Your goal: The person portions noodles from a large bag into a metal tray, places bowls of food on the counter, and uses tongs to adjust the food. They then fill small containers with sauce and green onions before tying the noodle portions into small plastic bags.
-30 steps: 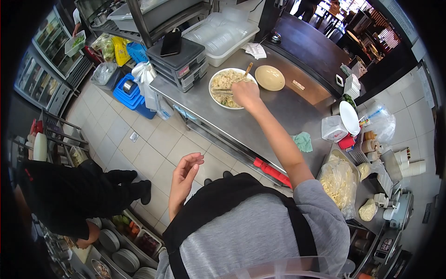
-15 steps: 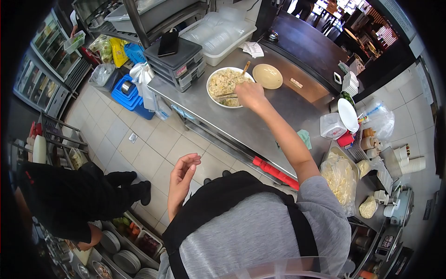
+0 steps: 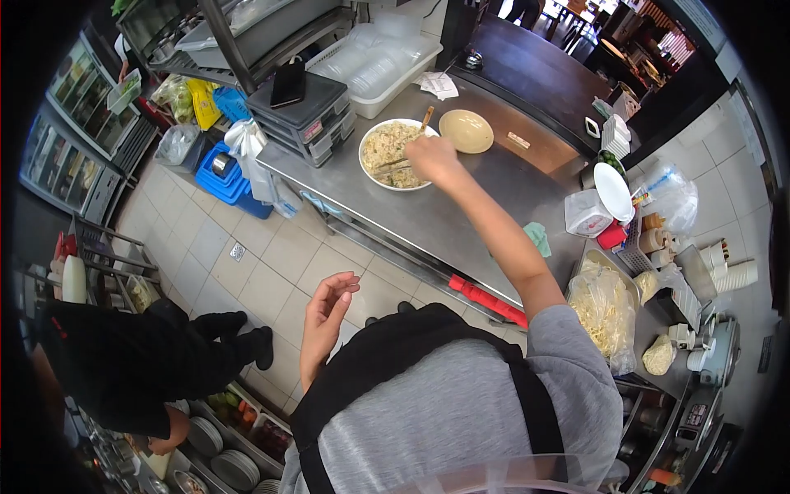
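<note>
My right hand is closed on what look like thin metal tongs, whose tips reach into the food in a white bowl. The bowl holds a pale, chopped mixture with green bits. A wooden-handled utensil leans against the bowl's far rim. Just right of the bowl is a shallow beige dish. My left hand hovers in front of my body over the floor, fingers loosely curved and apart, touching nothing.
The bowl stands on a steel counter. Left of it are grey drawers with a black phone-like item on top, and a white basket of plastic containers. A scale and bagged noodle-like food are right. A co-worker stands left.
My right hand and the tongs have shifted slightly within the bowl, and the tongs' tips look more spread. The view has moved a little. My left hand stays in place.
</note>
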Tool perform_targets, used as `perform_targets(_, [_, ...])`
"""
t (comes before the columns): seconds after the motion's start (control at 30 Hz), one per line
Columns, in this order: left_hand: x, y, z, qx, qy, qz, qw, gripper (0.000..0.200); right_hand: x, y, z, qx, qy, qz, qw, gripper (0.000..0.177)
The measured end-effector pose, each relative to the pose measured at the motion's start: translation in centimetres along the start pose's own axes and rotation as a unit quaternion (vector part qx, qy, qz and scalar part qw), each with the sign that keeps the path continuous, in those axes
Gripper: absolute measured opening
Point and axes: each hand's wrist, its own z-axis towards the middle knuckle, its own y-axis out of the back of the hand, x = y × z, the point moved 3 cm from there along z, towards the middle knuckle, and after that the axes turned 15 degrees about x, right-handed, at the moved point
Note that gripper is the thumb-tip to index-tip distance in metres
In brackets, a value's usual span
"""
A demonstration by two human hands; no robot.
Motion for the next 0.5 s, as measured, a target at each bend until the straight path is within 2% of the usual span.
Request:
perform_targets(0.1, [-0.2, -0.2, 0.1, -0.003, -0.004, 0.004, 1.000, 0.028, 0.4, -1.0, 1.4, -0.040, 0.002, 0.011, 0.999, 0.016])
perform_targets(0.2, [0.0, 0.0, -0.4, -0.009, -0.012, 0.016, 1.000, 0.028, -1.5, -1.2, 1.9, -0.036, -0.024, 0.036, 0.998, 0.017])
perform_targets(0.3, [0.4, 0.4, -0.9, -0.022, -0.016, 0.019, 0.999, 0.028, -4.5, 0.1, 1.5, 0.014, -0.101, 0.096, 0.990, 0.029])
perform_targets(0.43, [0.6, 0.5, -0.9, -0.025, -0.006, 0.016, 1.000, 0.029, -7.0, -1.4, 3.5, 0.015, -0.111, 0.175, 0.978, 0.040])
perform_targets(0.5, [0.4, 0.3, -0.8, -0.013, -0.009, 0.021, 1.000, 0.029, -7.3, -2.8, 3.9, 0.026, -0.102, 0.212, 0.972, 0.040])
